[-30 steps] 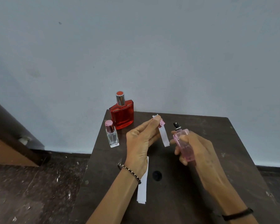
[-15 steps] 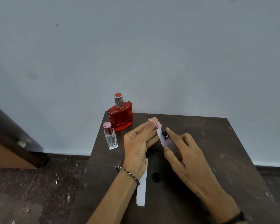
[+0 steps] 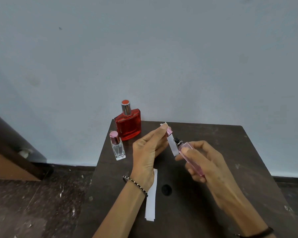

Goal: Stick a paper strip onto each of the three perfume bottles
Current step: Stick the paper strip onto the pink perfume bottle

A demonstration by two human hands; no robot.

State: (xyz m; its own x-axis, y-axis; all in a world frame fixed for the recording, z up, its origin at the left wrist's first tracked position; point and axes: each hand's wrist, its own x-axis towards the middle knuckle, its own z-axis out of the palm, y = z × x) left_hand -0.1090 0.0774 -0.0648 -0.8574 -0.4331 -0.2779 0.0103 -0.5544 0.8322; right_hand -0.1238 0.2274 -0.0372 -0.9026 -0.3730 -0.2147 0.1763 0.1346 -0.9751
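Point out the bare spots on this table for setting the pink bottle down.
Free: the table's right half, beyond the right hand, and the near edge right of the dark hole. Crowded: the far-left corner with the red bottle and clear bottle, and the paper strips.

My only view comes from the head camera, close above a dark table (image 3: pixel 230 152), facing down toward 12 o'clock at a wall (image 3: pixel 144 48); wide-angle bending probably distorts edges.
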